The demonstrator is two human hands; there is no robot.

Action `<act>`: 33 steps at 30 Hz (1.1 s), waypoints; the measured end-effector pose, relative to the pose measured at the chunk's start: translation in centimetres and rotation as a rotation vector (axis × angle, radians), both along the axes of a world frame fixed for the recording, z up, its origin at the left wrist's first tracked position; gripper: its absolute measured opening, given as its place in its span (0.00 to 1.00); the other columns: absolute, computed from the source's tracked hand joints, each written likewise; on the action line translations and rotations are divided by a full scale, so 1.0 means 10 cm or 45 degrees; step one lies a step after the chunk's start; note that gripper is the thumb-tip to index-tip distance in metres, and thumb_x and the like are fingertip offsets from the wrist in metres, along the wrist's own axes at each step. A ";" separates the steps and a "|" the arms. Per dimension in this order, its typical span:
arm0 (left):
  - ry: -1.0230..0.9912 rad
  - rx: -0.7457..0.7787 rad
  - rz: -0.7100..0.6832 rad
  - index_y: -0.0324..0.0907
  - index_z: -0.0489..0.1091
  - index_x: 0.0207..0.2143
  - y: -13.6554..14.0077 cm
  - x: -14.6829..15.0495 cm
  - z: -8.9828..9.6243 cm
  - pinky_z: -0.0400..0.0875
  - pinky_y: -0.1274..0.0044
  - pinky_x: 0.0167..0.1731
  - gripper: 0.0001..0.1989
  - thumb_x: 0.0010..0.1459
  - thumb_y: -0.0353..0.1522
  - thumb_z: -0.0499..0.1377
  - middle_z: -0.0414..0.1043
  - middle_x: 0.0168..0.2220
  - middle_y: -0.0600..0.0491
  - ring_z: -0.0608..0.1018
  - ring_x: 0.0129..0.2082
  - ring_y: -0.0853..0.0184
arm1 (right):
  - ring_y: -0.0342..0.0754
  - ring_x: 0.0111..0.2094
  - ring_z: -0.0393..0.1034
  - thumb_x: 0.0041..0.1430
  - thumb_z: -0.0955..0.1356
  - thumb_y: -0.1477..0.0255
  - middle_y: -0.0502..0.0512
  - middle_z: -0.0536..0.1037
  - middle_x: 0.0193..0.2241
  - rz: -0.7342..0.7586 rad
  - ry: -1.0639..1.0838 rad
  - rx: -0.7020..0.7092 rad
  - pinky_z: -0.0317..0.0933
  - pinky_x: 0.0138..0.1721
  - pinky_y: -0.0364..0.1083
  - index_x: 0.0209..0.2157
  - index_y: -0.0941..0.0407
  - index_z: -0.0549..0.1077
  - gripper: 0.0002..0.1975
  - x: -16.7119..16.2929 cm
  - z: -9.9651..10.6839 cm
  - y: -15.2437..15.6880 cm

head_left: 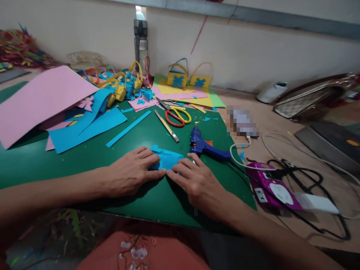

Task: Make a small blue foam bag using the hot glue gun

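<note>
A folded piece of blue paper (168, 159) lies on the green board near its front edge. My left hand (133, 170) grips its left end, fingers over the top and thumb along the near edge. On the right end, my right hand (194, 180) presses with bent fingers, and the two hands almost meet at the near edge. Parts of the paper are hidden under my fingers. Just beyond my right hand lies a blue glue gun (206, 146). Farther back are a utility knife (167, 125) and scissors (177, 116) with red and yellow handles.
Blue sheets (90, 129), a blue strip (129, 128) and a large pink sheet (42, 101) cover the left. Small paper bags (177, 79) stand at the back. A purple power strip (274, 187) with tangled cables, a phone (244, 123) and a handbag (309, 99) occupy the right.
</note>
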State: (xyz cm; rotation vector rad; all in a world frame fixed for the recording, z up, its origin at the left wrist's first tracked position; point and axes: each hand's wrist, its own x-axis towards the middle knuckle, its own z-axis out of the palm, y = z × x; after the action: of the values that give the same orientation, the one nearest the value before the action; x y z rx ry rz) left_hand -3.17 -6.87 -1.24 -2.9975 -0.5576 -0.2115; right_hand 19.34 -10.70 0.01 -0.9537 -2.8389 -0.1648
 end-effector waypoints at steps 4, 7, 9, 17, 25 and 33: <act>-0.189 -0.138 -0.020 0.42 0.63 0.50 0.05 -0.11 -0.05 0.61 0.66 0.49 0.18 0.56 0.27 0.51 0.69 0.44 0.46 0.70 0.42 0.63 | 0.52 0.36 0.63 0.55 0.56 0.84 0.58 0.74 0.32 0.009 -0.042 0.091 0.47 0.50 0.59 0.48 0.62 0.67 0.20 -0.03 0.01 0.00; -0.253 -0.271 -0.050 0.40 0.64 0.48 0.08 -0.20 -0.07 0.56 0.66 0.55 0.16 0.57 0.25 0.49 0.70 0.46 0.47 0.70 0.47 0.65 | 0.52 0.34 0.63 0.55 0.56 0.84 0.57 0.73 0.30 0.021 -0.067 0.128 0.47 0.49 0.59 0.47 0.62 0.68 0.20 -0.05 0.03 0.01; -0.233 -0.312 -0.075 0.40 0.66 0.46 0.08 -0.24 -0.07 0.55 0.66 0.57 0.15 0.57 0.25 0.48 0.70 0.48 0.47 0.69 0.49 0.65 | 0.52 0.34 0.64 0.54 0.58 0.84 0.57 0.73 0.31 0.024 -0.114 0.130 0.47 0.48 0.59 0.48 0.62 0.67 0.20 -0.07 0.04 0.01; -0.524 -0.764 0.044 0.39 0.63 0.51 0.11 -0.31 -0.03 0.62 0.66 0.53 0.23 0.54 0.19 0.46 0.72 0.47 0.46 0.73 0.49 0.66 | 0.52 0.34 0.64 0.54 0.62 0.79 0.56 0.72 0.32 -0.014 -0.338 0.101 0.45 0.50 0.60 0.52 0.57 0.65 0.22 -0.21 0.08 0.02; -1.046 -1.503 0.304 0.35 0.62 0.50 0.27 -0.33 0.01 0.70 0.67 0.44 0.19 0.56 0.21 0.47 0.71 0.47 0.41 0.78 0.42 0.64 | 0.52 0.34 0.64 0.51 0.64 0.79 0.56 0.72 0.32 0.010 -0.330 0.112 0.43 0.51 0.61 0.54 0.55 0.64 0.26 -0.21 0.08 0.06; -0.826 -0.873 0.208 0.36 0.71 0.41 0.23 -0.33 0.00 0.70 0.75 0.38 0.21 0.48 0.18 0.47 0.77 0.34 0.50 0.75 0.37 0.69 | 0.53 0.35 0.64 0.52 0.63 0.78 0.57 0.72 0.33 0.035 -0.381 0.086 0.44 0.50 0.61 0.58 0.54 0.58 0.30 -0.22 0.06 0.12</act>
State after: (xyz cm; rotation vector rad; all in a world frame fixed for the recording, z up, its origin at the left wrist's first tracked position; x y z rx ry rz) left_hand -6.44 -4.62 -1.25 -3.4473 -1.1179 -1.2352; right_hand 17.12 -9.53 0.57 -0.9472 -3.0894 -0.4317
